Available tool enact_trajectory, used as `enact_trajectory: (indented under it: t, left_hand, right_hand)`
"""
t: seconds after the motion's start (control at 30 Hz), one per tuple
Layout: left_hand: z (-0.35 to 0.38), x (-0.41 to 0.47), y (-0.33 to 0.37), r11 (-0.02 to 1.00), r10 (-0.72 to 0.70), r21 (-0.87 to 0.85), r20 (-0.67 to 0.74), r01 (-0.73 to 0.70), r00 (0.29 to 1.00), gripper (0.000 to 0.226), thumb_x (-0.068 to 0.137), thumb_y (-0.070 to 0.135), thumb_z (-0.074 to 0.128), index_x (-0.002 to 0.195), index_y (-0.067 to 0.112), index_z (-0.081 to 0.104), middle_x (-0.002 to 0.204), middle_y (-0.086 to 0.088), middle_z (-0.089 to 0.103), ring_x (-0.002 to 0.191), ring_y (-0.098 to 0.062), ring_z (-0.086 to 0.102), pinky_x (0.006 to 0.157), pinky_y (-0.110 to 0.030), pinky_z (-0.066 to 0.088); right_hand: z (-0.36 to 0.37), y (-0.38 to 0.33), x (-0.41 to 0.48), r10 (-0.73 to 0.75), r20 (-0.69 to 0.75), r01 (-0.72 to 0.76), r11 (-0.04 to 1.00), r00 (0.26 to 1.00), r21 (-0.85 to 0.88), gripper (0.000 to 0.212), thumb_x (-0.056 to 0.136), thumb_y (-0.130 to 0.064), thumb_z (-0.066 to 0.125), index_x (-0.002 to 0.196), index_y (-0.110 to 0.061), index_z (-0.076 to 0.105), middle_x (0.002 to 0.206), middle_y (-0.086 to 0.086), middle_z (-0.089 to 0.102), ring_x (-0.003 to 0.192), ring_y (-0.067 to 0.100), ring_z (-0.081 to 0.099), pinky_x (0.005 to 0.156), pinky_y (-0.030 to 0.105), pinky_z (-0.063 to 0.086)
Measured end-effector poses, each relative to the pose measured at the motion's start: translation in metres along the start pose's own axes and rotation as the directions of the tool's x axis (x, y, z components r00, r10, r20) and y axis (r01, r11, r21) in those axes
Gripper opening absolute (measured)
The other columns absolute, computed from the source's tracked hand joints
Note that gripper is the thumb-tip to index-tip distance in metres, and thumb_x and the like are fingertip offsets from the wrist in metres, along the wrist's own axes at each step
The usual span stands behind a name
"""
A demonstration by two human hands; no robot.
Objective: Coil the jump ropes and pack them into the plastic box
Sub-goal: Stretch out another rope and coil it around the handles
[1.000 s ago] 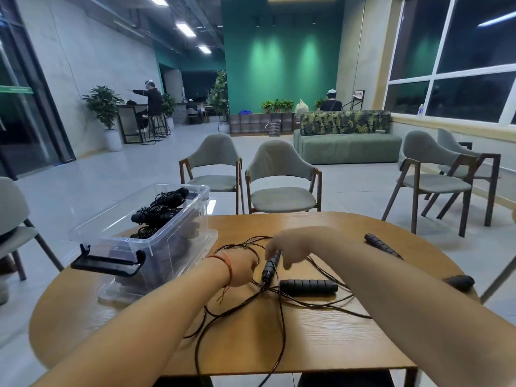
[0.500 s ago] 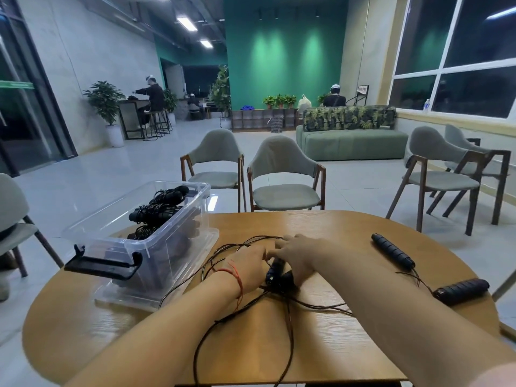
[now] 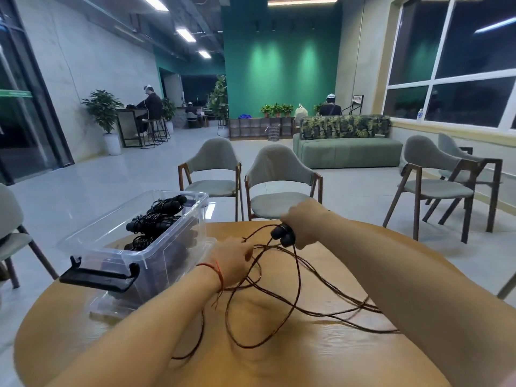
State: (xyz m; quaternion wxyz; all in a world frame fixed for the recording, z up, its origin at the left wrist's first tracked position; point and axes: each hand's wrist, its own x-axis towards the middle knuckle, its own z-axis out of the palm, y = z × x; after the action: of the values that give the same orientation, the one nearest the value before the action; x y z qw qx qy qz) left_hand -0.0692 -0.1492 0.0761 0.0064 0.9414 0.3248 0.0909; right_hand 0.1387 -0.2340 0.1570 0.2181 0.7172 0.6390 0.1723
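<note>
Right hand (image 3: 303,223) grips both black handles (image 3: 283,234); left hand (image 3: 233,259), loosely curled, touches rope (image 3: 279,300).

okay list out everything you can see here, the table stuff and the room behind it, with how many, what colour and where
Jump rope handles: two, black, gripped together in the right hand.
Rope cord: thin, dark brown, loose loops across the table; number of cords unclear.
Plastic box: one, clear with a black latch, table's left side, lid off.
Coiled ropes: several, black, inside the box.
Table: one, round, wooden.
Chairs: about five, grey-green with dark wood frames, around the table.
Sofa: one, green, far right.
Potted plant: one large, green, by the left wall.
People: three, seated in the background.
Left hand: on the cord, red string at the wrist.
Right hand: raised, closed around the handles.
</note>
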Motion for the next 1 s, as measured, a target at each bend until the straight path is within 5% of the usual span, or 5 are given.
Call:
enact_trajectory:
  t: [0.33, 0.6, 0.73, 0.87, 1.0]
  left_hand:
    - [-0.105, 0.022, 0.036, 0.730, -0.131, -0.633, -0.501, -0.259, 0.856, 0.038, 0.110, 0.030, 0.047, 0.147, 0.027, 0.045, 0.137, 0.005, 0.052, 0.126, -0.013, 0.050, 0.103, -0.036, 0.046]
    - [-0.120, 0.045, 0.027, 0.700, -0.205, -0.714, -0.196, 0.003, 0.959, 0.044, 0.107, 0.031, 0.061, 0.145, 0.016, 0.046, 0.126, -0.006, 0.064, 0.105, -0.022, 0.066, 0.083, -0.032, 0.055]
    - [-0.098, 0.039, 0.000, 0.661, -0.067, -0.751, -0.036, 0.017, 0.997, 0.024, 0.109, 0.036, 0.057, 0.119, 0.019, 0.071, 0.111, -0.004, 0.076, 0.105, -0.022, 0.071, 0.084, -0.029, 0.052]
    - [-0.086, 0.036, 0.000, 0.700, -0.096, -0.712, -0.020, 0.053, 0.995, 0.033, 0.112, 0.037, 0.048, 0.110, 0.017, 0.074, 0.101, 0.000, 0.078, 0.101, -0.016, 0.071, 0.092, -0.036, 0.054]
    - [-0.112, 0.053, 0.009, 0.597, -0.244, -0.802, -0.217, -0.030, 0.945, 0.034, 0.114, 0.031, 0.045, 0.105, 0.012, 0.071, 0.097, -0.001, 0.078, 0.098, -0.021, 0.074, 0.088, -0.035, 0.060]
  right_hand:
    - [-0.143, 0.075, -0.016, 0.171, -0.411, -0.328, 0.877, 0.895, -0.351, 0.047, 0.094, -0.047, 0.071, 0.134, -0.025, 0.057, 0.122, 0.003, 0.069, 0.117, 0.031, 0.063, 0.097, 0.044, 0.042]
    - [-0.178, 0.077, -0.031, 0.437, -0.516, -0.285, 0.893, 0.737, 0.349, 0.047, 0.078, -0.063, 0.068, 0.105, -0.026, 0.056, 0.092, 0.001, 0.066, 0.084, 0.029, 0.062, 0.073, 0.036, 0.046]
    - [-0.180, 0.085, -0.040, 0.636, -0.256, -0.046, 0.417, 0.728, 0.908, 0.049, 0.074, -0.066, 0.071, 0.101, -0.026, 0.067, 0.085, -0.001, 0.070, 0.076, 0.020, 0.067, 0.071, 0.035, 0.057]
    - [-0.170, 0.097, -0.030, 0.613, -0.005, 0.216, -0.270, 0.790, 0.938, 0.038, 0.070, -0.046, 0.078, 0.087, -0.015, 0.064, 0.067, 0.002, 0.063, 0.052, 0.020, 0.055, 0.050, 0.031, 0.047]
    - [-0.138, 0.078, -0.027, 0.284, 0.042, 0.056, -0.328, 0.958, 0.943, 0.054, 0.085, -0.042, 0.079, 0.123, -0.006, 0.063, 0.104, 0.013, 0.074, 0.069, 0.020, 0.069, 0.064, 0.034, 0.060]
